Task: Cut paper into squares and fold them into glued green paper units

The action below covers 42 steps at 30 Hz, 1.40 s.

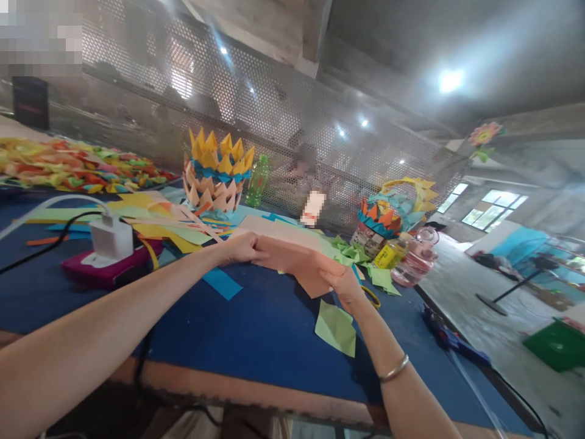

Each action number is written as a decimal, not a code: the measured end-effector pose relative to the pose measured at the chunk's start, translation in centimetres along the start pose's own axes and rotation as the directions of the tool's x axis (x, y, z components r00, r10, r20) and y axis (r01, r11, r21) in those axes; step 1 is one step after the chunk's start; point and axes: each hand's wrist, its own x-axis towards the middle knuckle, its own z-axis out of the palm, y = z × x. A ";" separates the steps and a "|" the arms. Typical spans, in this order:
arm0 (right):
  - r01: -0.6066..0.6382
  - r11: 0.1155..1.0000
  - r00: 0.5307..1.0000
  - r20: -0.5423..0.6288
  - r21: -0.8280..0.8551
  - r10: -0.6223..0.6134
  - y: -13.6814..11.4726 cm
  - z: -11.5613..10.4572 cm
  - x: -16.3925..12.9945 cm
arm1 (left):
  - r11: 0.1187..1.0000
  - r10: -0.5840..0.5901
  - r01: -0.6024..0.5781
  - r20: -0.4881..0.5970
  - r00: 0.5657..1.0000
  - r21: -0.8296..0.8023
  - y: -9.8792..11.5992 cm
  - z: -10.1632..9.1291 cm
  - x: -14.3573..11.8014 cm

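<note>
- 2 bare hands: left hand [242, 247] & right hand [345, 285]; 1 round silver metal bangle [393, 369] on R wrist.
- Salmon-pink paper [292, 259], bent, held up btw. the hands over the dark-blue flat-topped desk [196, 347]; 1 sheet or several, can't tell.
- 2 pointed-rim paper baskets: 1 tall yellow, blue & pink paper basket [217, 174] beyond L hand; 1 smaller orange & blue-rimmed paper basket [365, 241] beyond R hand.
- 1 clear green plastic bottle [257, 183] just beside the tall basket; 1 clear pink rounded bottle [415, 259] near the smaller one.
- 1 pale-green squarish paper sheet [337, 328] flat on desk, nr. R forearm.
- 1 white boxy charger [111, 238] in 1 magenta & white power strip [109, 265], far L.
- Loose multicoloured paper pcs [82, 167] heaped back L, too many to count.
- L grip: thumb & fingers closed, pinching paper's L part.
- R grip: same, clamped on paper's R end.
</note>
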 end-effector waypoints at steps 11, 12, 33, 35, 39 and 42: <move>0.005 0.998 0.993 -0.116 -0.064 -0.013 1.4 -0.2 0.6 | 0.998 -0.017 0.022 -0.091 0.996 0.058 -1.2 0.6 0.5; 0.000 0.998 0.993 -0.115 -0.069 -0.008 1.5 -0.2 0.6 | 0.998 -0.023 0.028 -0.097 0.995 0.051 -1.3 0.6 0.5; -0.117 0.993 0.992 0.052 0.015 0.116 0.4 -0.3 0.5 | 0.937 -0.126 0.151 0.098 0.987 -0.316 1.1 0.0 -0.5; -0.110 0.994 0.991 0.071 -0.006 0.110 0.2 -0.4 0.5 | 0.934 -0.129 0.151 0.087 0.988 -0.324 1.1 0.1 -0.5; -0.087 0.991 0.986 0.135 -0.106 0.101 -0.7 -1.8 0.2 | 0.929 -0.130 0.131 0.028 0.991 -0.346 0.9 -0.2 -0.3; -0.050 0.953 0.959 0.251 -0.300 0.129 -1.7 -3.2 -0.3 | 0.923 -0.139 0.115 -0.039 0.990 -0.368 0.7 -0.4 -0.1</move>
